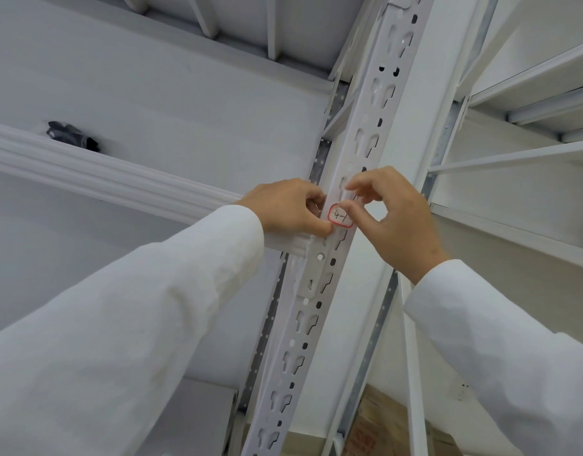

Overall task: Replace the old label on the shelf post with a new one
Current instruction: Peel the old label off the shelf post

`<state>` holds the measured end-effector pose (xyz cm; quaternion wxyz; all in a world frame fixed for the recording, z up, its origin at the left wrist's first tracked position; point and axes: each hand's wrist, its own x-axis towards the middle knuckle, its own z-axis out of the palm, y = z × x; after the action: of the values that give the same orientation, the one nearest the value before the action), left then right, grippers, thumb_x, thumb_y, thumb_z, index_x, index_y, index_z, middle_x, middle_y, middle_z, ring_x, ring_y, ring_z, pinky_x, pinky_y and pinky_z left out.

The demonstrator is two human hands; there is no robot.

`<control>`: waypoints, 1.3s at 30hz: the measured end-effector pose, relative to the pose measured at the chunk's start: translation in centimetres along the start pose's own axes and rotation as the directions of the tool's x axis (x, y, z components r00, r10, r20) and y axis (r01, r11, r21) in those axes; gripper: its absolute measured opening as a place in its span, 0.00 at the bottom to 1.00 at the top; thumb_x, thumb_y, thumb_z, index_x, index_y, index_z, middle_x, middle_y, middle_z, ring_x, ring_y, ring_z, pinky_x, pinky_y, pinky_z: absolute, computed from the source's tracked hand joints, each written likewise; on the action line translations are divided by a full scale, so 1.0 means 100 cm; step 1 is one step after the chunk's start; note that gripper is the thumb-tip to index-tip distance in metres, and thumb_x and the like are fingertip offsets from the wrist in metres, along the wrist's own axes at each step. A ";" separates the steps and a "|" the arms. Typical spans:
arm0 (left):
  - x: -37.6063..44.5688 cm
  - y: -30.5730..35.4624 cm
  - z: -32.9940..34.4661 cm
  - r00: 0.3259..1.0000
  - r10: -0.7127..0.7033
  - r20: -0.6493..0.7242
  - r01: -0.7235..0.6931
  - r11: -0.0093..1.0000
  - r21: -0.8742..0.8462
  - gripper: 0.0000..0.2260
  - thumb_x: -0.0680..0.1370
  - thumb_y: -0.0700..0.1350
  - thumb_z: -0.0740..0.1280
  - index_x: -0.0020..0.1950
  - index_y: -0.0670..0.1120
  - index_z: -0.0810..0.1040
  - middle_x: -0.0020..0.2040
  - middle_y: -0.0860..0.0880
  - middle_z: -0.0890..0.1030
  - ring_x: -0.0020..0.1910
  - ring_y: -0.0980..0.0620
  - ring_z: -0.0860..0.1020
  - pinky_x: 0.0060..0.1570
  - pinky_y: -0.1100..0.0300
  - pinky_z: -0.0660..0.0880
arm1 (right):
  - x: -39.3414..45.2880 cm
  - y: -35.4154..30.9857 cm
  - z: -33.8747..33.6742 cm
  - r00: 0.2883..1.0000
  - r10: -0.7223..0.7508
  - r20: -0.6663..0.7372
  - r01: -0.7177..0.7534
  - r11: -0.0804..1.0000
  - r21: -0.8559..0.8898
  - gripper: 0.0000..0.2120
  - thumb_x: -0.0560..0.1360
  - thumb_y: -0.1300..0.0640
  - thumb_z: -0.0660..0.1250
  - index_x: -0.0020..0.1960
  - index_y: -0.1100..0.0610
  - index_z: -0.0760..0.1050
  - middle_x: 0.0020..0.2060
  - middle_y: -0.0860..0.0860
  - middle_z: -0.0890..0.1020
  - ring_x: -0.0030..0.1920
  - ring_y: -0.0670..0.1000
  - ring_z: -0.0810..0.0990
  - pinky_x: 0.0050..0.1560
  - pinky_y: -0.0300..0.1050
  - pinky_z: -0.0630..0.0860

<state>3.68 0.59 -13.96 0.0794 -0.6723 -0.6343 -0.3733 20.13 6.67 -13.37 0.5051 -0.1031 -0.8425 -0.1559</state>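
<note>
A small white label (341, 218) with a red border and handwritten "4-1" sits on the white perforated shelf post (316, 311), which runs diagonally up the middle of the head view. My left hand (288, 207) presses its thumb on the label's lower left corner, with a thin strip of paper between its fingers. My right hand (394, 213) touches the label's upper right edge with thumb and forefinger pinched at it. Whether the label is stuck flat or partly lifted is unclear.
A ribbed white shelf beam (119, 179) joins the post from the left. A dark crumpled object (73, 134) lies on that shelf. More white shelves (530, 103) stand at the right. Brown cardboard boxes (375, 426) show low down behind the post.
</note>
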 end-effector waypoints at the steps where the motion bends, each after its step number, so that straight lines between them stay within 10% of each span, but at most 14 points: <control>1: 0.000 0.000 0.000 1.000 0.002 0.000 -0.002 1.000 0.000 0.08 0.68 0.57 0.68 0.41 0.55 0.75 0.39 0.59 0.78 0.38 0.60 0.74 0.38 0.62 0.65 | -0.002 -0.001 0.001 0.999 0.030 -0.014 -0.030 0.999 -0.020 0.05 0.73 0.52 0.67 0.45 0.54 0.76 0.40 0.48 0.76 0.40 0.46 0.74 0.42 0.44 0.74; 6: -0.001 0.001 -0.001 1.000 0.002 0.000 -0.002 1.000 0.023 0.08 0.68 0.55 0.68 0.39 0.54 0.73 0.37 0.57 0.76 0.38 0.56 0.73 0.37 0.61 0.65 | -0.001 -0.016 0.009 0.932 0.362 -0.006 -0.360 0.927 -0.101 0.17 0.68 0.41 0.69 0.29 0.50 0.69 0.32 0.45 0.70 0.34 0.43 0.70 0.33 0.38 0.63; 13: -0.001 0.002 0.000 1.000 -0.008 -0.013 0.008 0.999 0.043 0.10 0.68 0.53 0.67 0.36 0.50 0.70 0.33 0.55 0.73 0.34 0.55 0.70 0.35 0.59 0.64 | 0.003 -0.026 0.017 0.829 0.560 0.002 -0.558 0.826 -0.075 0.16 0.66 0.43 0.69 0.33 0.56 0.75 0.32 0.48 0.78 0.36 0.49 0.76 0.31 0.40 0.67; 33: -0.003 0.003 -0.001 1.000 -0.026 0.005 0.026 1.000 0.017 0.15 0.67 0.60 0.68 0.51 0.56 0.78 0.46 0.59 0.82 0.48 0.55 0.78 0.45 0.59 0.68 | -0.026 -0.004 0.018 0.985 0.104 -0.140 -0.122 0.983 -0.134 0.07 0.71 0.54 0.69 0.36 0.56 0.76 0.33 0.45 0.72 0.40 0.49 0.68 0.42 0.42 0.63; 39: -0.003 0.004 -0.001 0.999 -0.041 0.018 0.041 0.999 0.022 0.20 0.61 0.63 0.64 0.49 0.57 0.77 0.45 0.60 0.81 0.48 0.55 0.78 0.46 0.58 0.67 | -0.033 -0.002 0.019 0.957 0.233 -0.173 -0.228 0.972 0.050 0.10 0.71 0.45 0.66 0.36 0.50 0.75 0.34 0.45 0.74 0.40 0.48 0.71 0.43 0.31 0.64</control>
<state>4.00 0.20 -13.89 0.0731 -0.6618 -0.6526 -0.3617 20.05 7.11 -17.12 0.5944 -0.1787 -0.7786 -0.0919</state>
